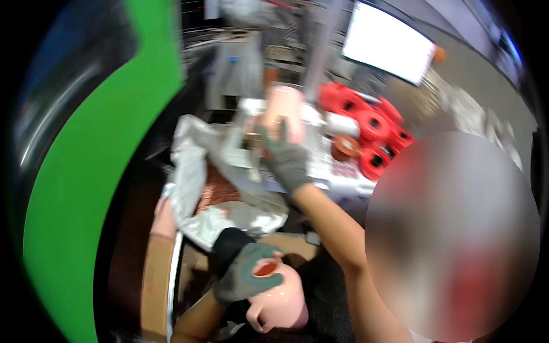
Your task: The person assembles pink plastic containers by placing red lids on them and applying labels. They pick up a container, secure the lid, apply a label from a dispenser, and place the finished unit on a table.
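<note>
One left hand [243, 277], in a grey-and-green glove, was clasped round the upper part of a pink jug [287, 300], beside its mouth. The jug was low in the view, its handle toward the lower edge.

One right hand [286, 160], similarly gloved, reached forward to a pink container [284, 106] on the work table; blur hid whether its fingers pinched or only touched it.

Also present: one white plastic bag [187, 140], open, which held copper-coloured material [216, 191]; several red rolls [373, 127], clustered right of the container; one brown roll [345, 147], beside them; one bright screen [389, 43], behind.
</note>
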Available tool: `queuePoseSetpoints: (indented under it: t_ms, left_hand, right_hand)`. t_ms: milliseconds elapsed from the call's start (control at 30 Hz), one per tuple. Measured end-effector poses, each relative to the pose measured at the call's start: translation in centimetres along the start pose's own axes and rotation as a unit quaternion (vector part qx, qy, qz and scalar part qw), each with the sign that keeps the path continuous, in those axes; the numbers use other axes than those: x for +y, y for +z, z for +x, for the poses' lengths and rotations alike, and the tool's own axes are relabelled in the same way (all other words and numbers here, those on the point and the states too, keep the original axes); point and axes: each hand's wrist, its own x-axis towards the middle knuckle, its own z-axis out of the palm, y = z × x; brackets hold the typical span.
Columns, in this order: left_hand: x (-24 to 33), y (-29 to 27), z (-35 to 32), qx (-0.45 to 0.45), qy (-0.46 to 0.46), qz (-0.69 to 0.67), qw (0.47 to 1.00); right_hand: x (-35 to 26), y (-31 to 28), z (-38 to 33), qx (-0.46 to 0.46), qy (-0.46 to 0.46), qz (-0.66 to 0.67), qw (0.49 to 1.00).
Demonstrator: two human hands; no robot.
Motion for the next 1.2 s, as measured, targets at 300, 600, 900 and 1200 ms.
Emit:
queuePoseSetpoints:
  t_ms: [300, 600, 900, 1200]
  left_hand:
    - [2.5, -21.1, -1.9, -0.129, -0.248, -0.002, 0.960]
    - [2.6, -16.8, 2.0, -0.257, -0.308, 0.210, 0.892]
    - [-4.6, -21.5, 2.2, -0.030, -0.177, 0.108, 0.978]
    - [-4.0, -8.2, -2.8, 0.064, -0.311, -0.245, 0.916]
  right_hand:
    - [-16.3, -4.5, -16.7, 0.295, 0.145, 0.403, 0.854]
    - [-8.5, -11.8, -69.2, 0.149, 0.741, -0.117, 0.645]
    - [-13.5, -17.9, -82.9, -0.031, 0.777, -0.250, 0.577]
    - [-10.4, -11.2, -43.3, 0.321, 0.600, 0.463, 0.568]
